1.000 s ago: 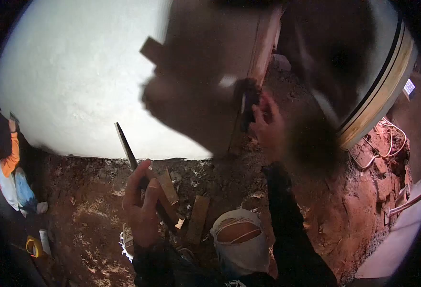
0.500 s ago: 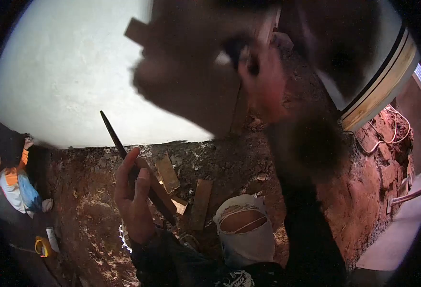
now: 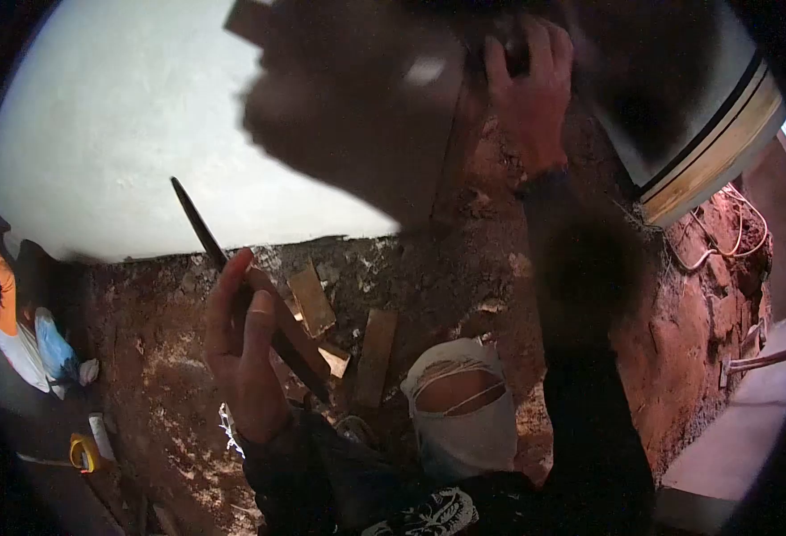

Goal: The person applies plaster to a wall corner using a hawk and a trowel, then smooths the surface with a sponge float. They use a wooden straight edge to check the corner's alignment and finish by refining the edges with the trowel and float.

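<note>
My left hand [image 3: 248,344] is raised at centre left, its fingers closed around a long, narrow dark tool [image 3: 198,219] seen nearly edge-on. The tool slants from upper left, over the white wall, down to the right past my palm. High up, my right hand [image 3: 536,85] is against the shaded upper surface, its fingers curled round a small dark object [image 3: 518,55] that looks like a handle. What is joined to it is lost in the dark. A broad shadow covers the white wall [image 3: 125,134] left of that hand.
Wood pieces [image 3: 375,357] lie on reddish soil below the wall. A white cloth-like thing [image 3: 464,438] with threads across its opening is near my body. At far left a person [image 3: 19,330] in orange sleeves reaches up, above a yellow roll-like object [image 3: 84,453]. Cables [image 3: 723,255] hang at right.
My right hand has moved up and slightly right along the surface, and now shows more sharply. My left hand with its tool has shifted slightly up and left. The other person's arm has moved left.
</note>
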The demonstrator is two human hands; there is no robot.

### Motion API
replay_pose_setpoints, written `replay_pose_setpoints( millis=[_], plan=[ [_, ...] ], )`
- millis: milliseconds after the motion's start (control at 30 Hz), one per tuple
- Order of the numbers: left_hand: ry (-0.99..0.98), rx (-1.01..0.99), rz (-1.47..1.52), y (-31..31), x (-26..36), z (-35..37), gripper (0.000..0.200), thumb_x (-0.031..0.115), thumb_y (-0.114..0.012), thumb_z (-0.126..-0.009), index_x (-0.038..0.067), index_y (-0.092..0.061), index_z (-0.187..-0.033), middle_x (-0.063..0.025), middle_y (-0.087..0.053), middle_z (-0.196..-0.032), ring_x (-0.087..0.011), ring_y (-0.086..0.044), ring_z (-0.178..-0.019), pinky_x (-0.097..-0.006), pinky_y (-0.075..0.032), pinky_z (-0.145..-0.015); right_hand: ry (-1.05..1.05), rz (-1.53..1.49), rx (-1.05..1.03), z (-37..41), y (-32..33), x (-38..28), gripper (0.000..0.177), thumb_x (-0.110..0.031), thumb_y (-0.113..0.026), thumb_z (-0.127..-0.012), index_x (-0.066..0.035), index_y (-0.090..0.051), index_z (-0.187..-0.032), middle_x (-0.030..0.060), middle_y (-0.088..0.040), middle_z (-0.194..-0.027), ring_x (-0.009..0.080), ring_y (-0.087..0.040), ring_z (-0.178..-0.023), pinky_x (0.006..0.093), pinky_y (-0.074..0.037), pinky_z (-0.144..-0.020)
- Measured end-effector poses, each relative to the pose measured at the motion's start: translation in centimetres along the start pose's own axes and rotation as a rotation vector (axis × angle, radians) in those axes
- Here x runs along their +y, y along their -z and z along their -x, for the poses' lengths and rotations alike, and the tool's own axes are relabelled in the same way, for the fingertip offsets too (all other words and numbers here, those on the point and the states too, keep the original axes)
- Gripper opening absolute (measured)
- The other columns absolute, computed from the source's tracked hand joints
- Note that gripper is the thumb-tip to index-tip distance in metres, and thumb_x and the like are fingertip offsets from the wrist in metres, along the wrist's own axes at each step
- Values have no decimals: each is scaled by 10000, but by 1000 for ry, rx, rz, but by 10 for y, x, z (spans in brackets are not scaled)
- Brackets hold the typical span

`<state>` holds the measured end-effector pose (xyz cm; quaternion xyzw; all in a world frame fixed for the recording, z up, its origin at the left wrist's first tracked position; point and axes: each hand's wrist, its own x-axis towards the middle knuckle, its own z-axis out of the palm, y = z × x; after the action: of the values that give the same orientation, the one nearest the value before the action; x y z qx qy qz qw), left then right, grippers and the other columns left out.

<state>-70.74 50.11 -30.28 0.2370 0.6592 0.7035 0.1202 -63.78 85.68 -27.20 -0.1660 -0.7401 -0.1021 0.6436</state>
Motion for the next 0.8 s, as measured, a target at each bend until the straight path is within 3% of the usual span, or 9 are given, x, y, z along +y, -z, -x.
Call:
replay_pose_setpoints(
  millis=[133, 200, 267, 367, 400, 467, 567, 700, 800],
  plan=[
    [-11, 57, 48, -2, 4, -1, 387, 119, -588, -926, 18, -566, -1299, -33, -583, -1061, -122, -536, -976, -303, -429, -899, -45, -123, -203, 79, -18, 4, 445, -171, -716, -827, -114, -584, -1248, 152, -547, -1131, 338, -558, -1040, 430, -491, -808],
    [-17, 68, 28, -1, 4, 0, 387, 123, -584, -930, 19, -564, -1303, -33, -583, -1063, -122, -535, -978, -305, -428, -902, 92, -38, -294, 158, -23, 13, 443, -182, -719, -825, -119, -589, -1244, 144, -550, -1112, 322, -565, -1034, 407, -512, -773],
    [-14, 62, -38, 0, 2, 1, 391, 124, -580, -934, 15, -557, -1309, -39, -584, -1075, -129, -537, -990, -309, -429, -911, 170, 111, -627, 239, -13, 21, 438, -191, -701, -848, -117, -575, -1260, 148, -551, -1136, 322, -569, -1035, 418, -523, -786],
    [-31, 1, -77, -1, 8, 3, 426, 156, -571, -956, 44, -516, -1363, -33, -578, -1116, -109, -521, -1007, -274, -411, -899, 50, -42, -749, 277, 12, 20, 428, -200, -666, -882, -110, -549, -1284, 163, -545, -1173, 345, -559, -1059, 465, -506, -842],
    [-29, 8, -73, -1, 7, 2, 426, 156, -571, -956, 44, -516, -1363, -33, -578, -1116, -109, -521, -1007, -274, -411, -899, 57, -45, -751, 274, 9, 21, 428, -200, -666, -882, -110, -549, -1284, 163, -545, -1173, 345, -559, -1059, 465, -506, -842],
    [-8, 3, -23, 1, 3, 4, 415, 158, -556, -961, 51, -522, -1361, -34, -579, -1121, -113, -518, -1019, -282, -406, -912, -400, -60, -445, 267, 12, 14, 426, -204, -643, -903, -86, -524, -1294, 175, -537, -1197, 350, -546, -1092, 488, -476, -899],
    [-13, 32, -60, -1, -1, 1, 409, 155, -538, -965, 56, -525, -1362, -35, -583, -1129, -117, -518, -1029, -281, -401, -924, -685, -313, -219, 199, 16, 16, 426, -211, -650, -896, -58, -523, -1273, 182, -534, -1185, 337, -554, -1084, 458, -480, -892],
    [-16, 13, -39, -2, 3, 1, 411, 152, -531, -966, 52, -523, -1365, -39, -584, -1145, -123, -518, -1034, -278, -399, -930, -637, -294, -169, 168, 24, 33, 440, -197, -632, -897, -43, -503, -1288, 181, -531, -1191, 329, -555, -1079, 436, -470, -909],
    [-50, 63, -17, -4, 8, 3, 398, 104, -578, -927, 13, -559, -1314, -37, -585, -1079, -122, -532, -993, -298, -422, -921, -465, -221, -317, 171, 31, 40, 451, -194, -611, -892, -41, -497, -1300, 180, -526, -1199, 347, -547, -1099, 450, -462, -925]
  ],
)
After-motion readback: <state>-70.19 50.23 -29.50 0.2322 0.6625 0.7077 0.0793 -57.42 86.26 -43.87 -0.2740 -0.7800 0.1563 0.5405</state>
